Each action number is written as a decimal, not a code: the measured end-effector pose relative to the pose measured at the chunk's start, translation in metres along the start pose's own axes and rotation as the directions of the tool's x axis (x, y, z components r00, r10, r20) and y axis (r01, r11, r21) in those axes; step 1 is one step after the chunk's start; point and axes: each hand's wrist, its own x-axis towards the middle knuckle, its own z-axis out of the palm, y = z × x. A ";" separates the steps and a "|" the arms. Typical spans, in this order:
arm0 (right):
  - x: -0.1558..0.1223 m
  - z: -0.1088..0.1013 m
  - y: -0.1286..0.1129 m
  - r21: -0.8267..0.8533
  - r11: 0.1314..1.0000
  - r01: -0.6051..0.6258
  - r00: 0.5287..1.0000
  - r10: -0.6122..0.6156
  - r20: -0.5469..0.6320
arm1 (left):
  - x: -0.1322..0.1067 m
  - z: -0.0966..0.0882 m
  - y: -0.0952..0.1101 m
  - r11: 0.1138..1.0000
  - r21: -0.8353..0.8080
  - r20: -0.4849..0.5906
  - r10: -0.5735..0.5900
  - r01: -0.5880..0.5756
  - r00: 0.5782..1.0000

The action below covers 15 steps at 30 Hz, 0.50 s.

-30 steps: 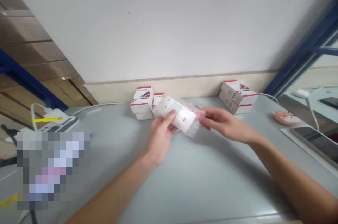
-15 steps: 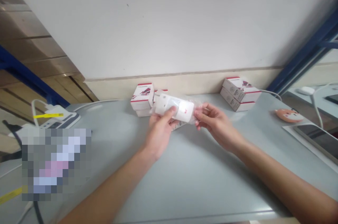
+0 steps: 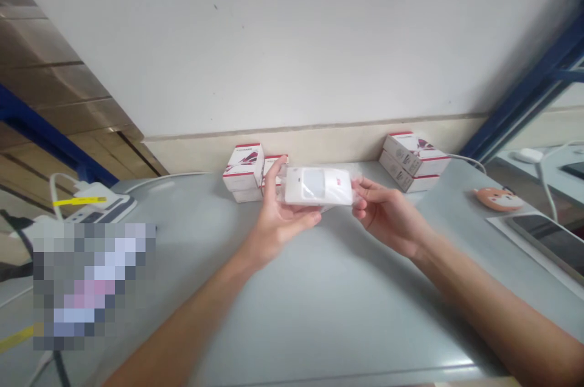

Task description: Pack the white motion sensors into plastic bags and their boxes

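Note:
A white motion sensor (image 3: pixel 314 186) with a grey window and a small red logo is held level above the table, inside a clear plastic bag. My left hand (image 3: pixel 276 216) cradles it from the left and below, index finger raised at its left end and thumb along the lower edge; the other fingers are partly hidden under it. At the opposite end, my right hand (image 3: pixel 387 210) pinches the bag and sensor edge between thumb and fingers. Just behind my left hand stand white-and-red boxes (image 3: pixel 243 168), partly covered.
Two more stacked boxes (image 3: pixel 415 159) sit at the back right. Along the right lie an orange animal-shaped item (image 3: pixel 497 198) and a dark phone-like slab (image 3: pixel 547 244). A white power strip (image 3: pixel 104 207) with cables and a pixelated area occupy the left of the grey table (image 3: pixel 328 314).
The bagged sensor has turned level and shifted slightly right. My left thumb has moved off its face to below its lower edge; my right hand keeps its pinch at the right end.

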 end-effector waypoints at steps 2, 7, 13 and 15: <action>0.000 -0.003 -0.003 0.030 1.000 -0.004 1.000 0.005 -0.006 | 0.001 -0.003 -0.002 0.987 0.142 0.020 0.069 -0.072 0.997; 0.001 -0.006 -0.006 -0.115 0.988 0.099 0.995 -0.096 0.027 | 0.008 -0.016 -0.008 0.700 0.627 -0.051 0.474 -0.341 0.879; -0.001 -0.003 -0.003 -0.451 0.783 0.428 0.900 -0.416 0.132 | 0.004 -0.017 -0.001 0.691 0.669 -0.100 0.448 -0.273 0.888; -0.003 0.001 -0.001 -0.542 0.695 0.473 0.869 -0.470 0.156 | 0.001 -0.015 -0.001 0.703 0.669 -0.150 0.444 -0.240 0.883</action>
